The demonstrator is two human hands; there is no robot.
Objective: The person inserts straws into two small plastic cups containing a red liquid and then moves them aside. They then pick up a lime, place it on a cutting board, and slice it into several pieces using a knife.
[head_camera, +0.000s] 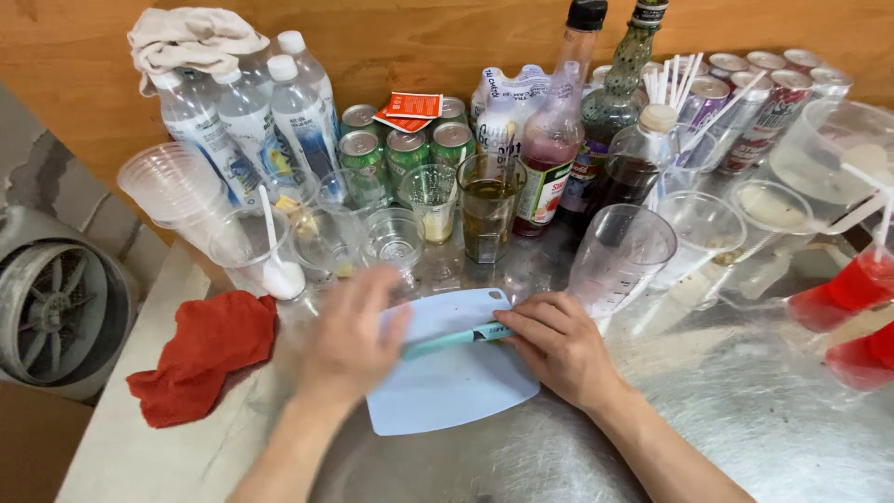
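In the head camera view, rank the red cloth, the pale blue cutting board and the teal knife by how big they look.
1. Pale blue cutting board, partly covered by both hands.
2. Red cloth; it looks close to the board in size, so the order is unsure.
3. Teal knife, clearly smallest.

Bright, even overhead light, soft shadows. Glare on the steel counter [745, 419] and clear cups [619, 251]. Left hand [349, 340] motion-blurred; edges bow slightly, wide-lens distortion.
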